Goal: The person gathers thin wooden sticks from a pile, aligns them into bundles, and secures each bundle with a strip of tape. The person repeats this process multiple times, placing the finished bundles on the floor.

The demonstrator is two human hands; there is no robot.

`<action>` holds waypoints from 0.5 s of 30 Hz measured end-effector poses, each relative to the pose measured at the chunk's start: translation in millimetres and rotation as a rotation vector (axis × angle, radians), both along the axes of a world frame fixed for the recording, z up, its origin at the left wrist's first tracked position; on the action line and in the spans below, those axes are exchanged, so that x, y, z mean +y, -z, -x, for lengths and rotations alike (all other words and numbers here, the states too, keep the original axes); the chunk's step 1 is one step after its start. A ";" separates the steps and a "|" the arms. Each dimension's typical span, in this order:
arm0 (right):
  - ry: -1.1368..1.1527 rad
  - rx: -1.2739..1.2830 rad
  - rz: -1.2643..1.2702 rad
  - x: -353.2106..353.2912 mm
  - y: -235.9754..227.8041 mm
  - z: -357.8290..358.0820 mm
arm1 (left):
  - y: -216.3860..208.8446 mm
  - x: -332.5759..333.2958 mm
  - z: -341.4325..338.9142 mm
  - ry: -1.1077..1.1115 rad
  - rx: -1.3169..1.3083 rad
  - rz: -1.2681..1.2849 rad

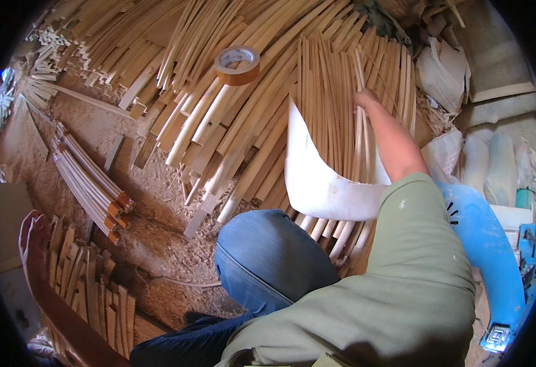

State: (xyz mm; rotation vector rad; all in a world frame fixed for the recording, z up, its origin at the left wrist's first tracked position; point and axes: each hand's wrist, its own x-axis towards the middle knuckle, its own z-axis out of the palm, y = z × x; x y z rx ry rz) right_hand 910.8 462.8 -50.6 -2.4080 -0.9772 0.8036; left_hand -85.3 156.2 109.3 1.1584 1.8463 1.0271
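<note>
My right hand [367, 100] reaches forward over a bunch of thin wooden sticks [324, 104]. Its fingers are closed round a couple of pale sticks [361, 144] that stand slightly apart from the bunch. The lower ends of the bunch rest inside a curved white plastic holder [317, 183]. At the far left, my left hand [35, 238] is raised beside a stack of short wooden slats [84, 269]. Its fingers look stretched out, with nothing visible in them, though the picture's rim bends them.
A roll of brown tape [237, 77] lies on long wooden strips [243, 134] piled ahead. Bundled rods [87, 183] lie on the sawdust-covered floor [152, 208] at left. To my right is a blue plastic piece [488, 232]; white sacks [444, 73] stand beyond it.
</note>
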 end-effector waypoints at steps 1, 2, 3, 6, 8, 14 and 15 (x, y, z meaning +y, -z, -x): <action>0.010 -0.072 0.010 0.8 1.0 -5.6 | -0.9 -1.2 -2.2 0.000 0.000 -0.002; -0.110 -0.229 0.143 2.7 1.7 -11.2 | -1.6 -2.1 -4.4 -0.010 0.017 -0.001; -0.125 -0.154 0.117 2.9 3.9 -15.5 | -1.9 -2.5 -6.3 -0.025 0.035 0.006; -0.073 0.014 0.096 1.2 8.5 -22.7 | -1.6 -2.1 -9.7 -0.039 0.098 0.024; -0.066 0.164 0.099 -3.0 9.5 -20.0 | -1.2 -1.1 -10.1 -0.039 0.132 0.026; -0.160 0.000 0.291 -12.2 -7.7 -1.0 | -1.6 2.2 -12.0 -0.023 0.145 0.047; -0.202 -0.017 0.321 -12.9 -10.7 0.9 | -1.7 2.5 -13.0 -0.023 0.132 0.041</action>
